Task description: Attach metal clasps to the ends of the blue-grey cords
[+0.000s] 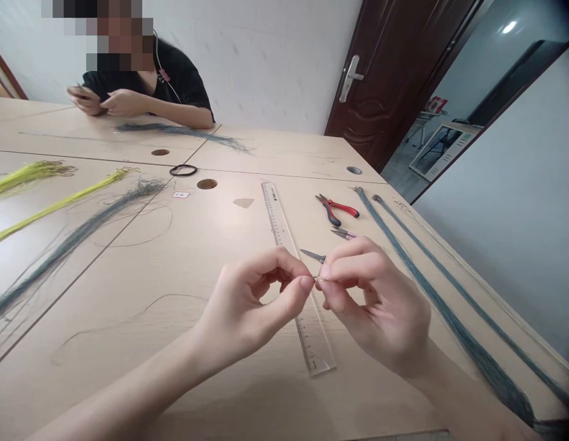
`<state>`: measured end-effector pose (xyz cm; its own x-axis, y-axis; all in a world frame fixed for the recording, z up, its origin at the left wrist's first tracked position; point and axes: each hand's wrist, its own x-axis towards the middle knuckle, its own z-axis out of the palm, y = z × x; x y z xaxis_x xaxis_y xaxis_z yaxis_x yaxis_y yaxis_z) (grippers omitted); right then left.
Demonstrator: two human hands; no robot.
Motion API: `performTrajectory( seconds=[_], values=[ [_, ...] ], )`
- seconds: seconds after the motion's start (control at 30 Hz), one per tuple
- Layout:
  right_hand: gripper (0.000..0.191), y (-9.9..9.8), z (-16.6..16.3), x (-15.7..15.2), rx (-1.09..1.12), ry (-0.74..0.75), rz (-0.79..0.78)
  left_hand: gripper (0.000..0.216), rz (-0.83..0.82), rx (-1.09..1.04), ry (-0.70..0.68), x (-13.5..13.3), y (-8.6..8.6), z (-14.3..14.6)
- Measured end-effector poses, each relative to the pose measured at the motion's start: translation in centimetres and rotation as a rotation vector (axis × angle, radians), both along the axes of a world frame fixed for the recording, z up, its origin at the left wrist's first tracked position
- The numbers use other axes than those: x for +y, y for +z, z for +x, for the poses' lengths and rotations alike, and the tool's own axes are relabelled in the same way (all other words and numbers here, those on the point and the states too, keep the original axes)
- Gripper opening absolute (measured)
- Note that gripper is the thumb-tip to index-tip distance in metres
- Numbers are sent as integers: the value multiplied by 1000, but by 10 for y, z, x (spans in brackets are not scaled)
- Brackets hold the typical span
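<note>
My left hand [261,300] is closed in a pinch, thumb against forefinger, on a thin grey-blue thread [174,296] whose long end trails left over the table. Almost touching it, my right hand [371,294] pinches a tiny gold-coloured piece, too small to make out exactly. Both hands are raised above a clear plastic ruler [317,352]. Just behind the right hand lie thread snips [313,254], partly hidden, and a second pointed blade [343,233]. Red-and-black pliers [337,208] rest farther back, jaws apart.
Grey-blue thread bundles [431,300] run along the right edge. More grey-blue thread [77,245] and yellow bundles [59,208] lie left. A black elastic loop [184,170] and a table hole [207,184] are farther back. Across the table [141,367] a person [141,101] handles something small.
</note>
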<state>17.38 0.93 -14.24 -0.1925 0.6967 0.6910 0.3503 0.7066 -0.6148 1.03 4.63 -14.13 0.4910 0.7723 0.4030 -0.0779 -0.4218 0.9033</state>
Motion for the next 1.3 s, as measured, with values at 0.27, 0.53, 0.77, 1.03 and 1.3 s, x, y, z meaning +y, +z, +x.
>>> performTrajectory(
  seconds=[0.27,0.53,0.77,1.03,1.3],
  values=[
    [11,8,-2,-5,34,-89,-101,11,194,-50,82,-1,-4,-1],
    [15,19,-4,-10,78,-68,-525,17,357,-36,95,0,-8,0],
    [14,17,-5,-9,41,-50,-372,14,288,-58,77,-3,-3,-1],
    [8,11,-2,-8,-21,-14,-131,14,210,-113,71,-7,-1,-1],
    [10,10,-1,-7,-92,-24,-7,14,145,-134,40,-10,1,-2]
  ],
)
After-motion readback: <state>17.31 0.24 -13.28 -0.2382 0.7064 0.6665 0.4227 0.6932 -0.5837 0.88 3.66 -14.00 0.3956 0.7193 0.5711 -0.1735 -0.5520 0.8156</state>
